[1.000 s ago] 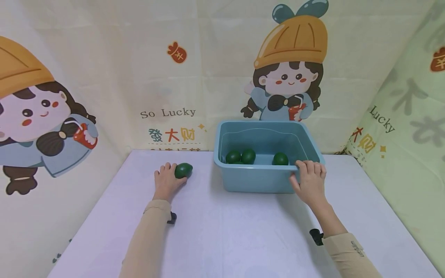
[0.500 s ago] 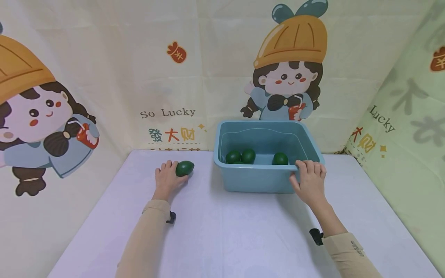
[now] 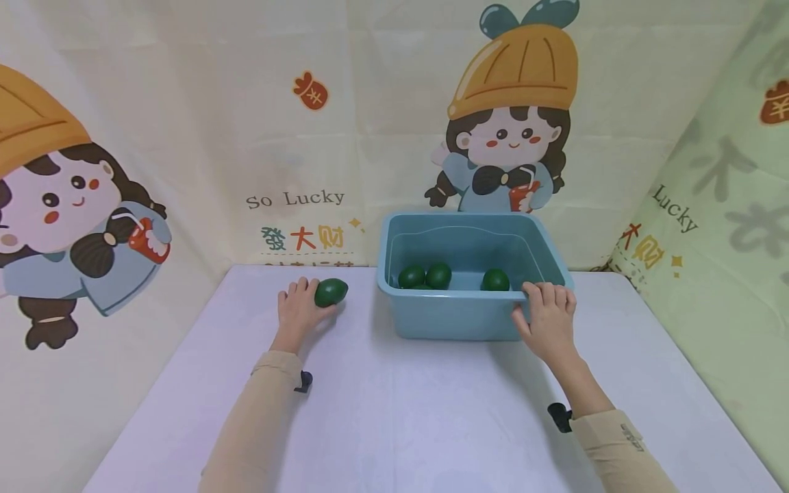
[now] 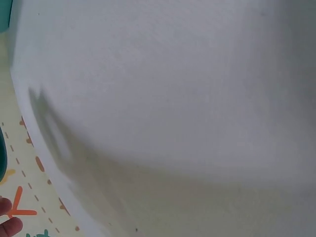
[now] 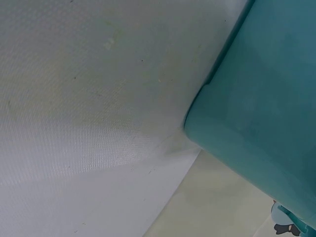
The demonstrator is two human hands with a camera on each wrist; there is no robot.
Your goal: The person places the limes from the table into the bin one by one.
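Your left hand is curling its fingers round a dark green avocado, gripping it just above the white table; whether the fruit is touching the tabletop, you cannot tell from the head view. The avocado is sitting left of the blue tub, near it but apart.

Your right hand is holding the tub's near rim at the right corner, fingers pressed together and hooking over the edge, thumb lying against the outer wall.

Three more avocados are lying inside the tub: two touching each other at the left, one alone toward the right.

The left wrist view is showing mostly tabletop, with two fingertips at the lower left corner. The right wrist view is showing the tub's outer wall resting on the table.

Cartoon backdrop is hanging behind the table, printed "So Lucky".
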